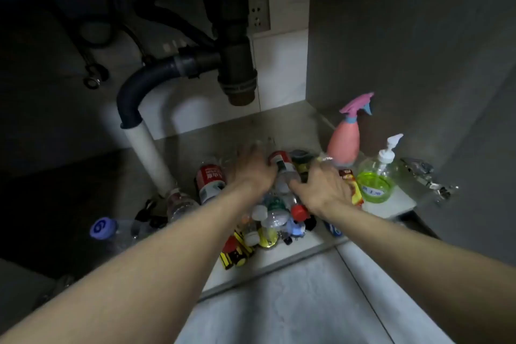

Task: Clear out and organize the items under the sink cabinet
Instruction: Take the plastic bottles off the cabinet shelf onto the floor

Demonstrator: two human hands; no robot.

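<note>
Head view. Both forearms reached into the under-sink cabinet, whose floor [279, 126] carried a heap of plastic bottles [273, 218] lying on their sides near the front edge. The left hand [252, 169] lay palm-down over the rear of the heap, fingers curled around something clear; what it gripped could not be made out through blur. The right hand [321, 186] rested on the heap beside a red-labelled bottle [280, 162], and whether it was closed on anything could not be told. A pink spray bottle [344, 142] and a green pump dispenser [377, 179] stood upright to the right, apart from the heap. The drain pipe [237, 64] hung above. The bottles appeared empty, hence light, thin-walled, smooth and prone to roll; each was probably best taken around its ribbed middle or neck.
</note>
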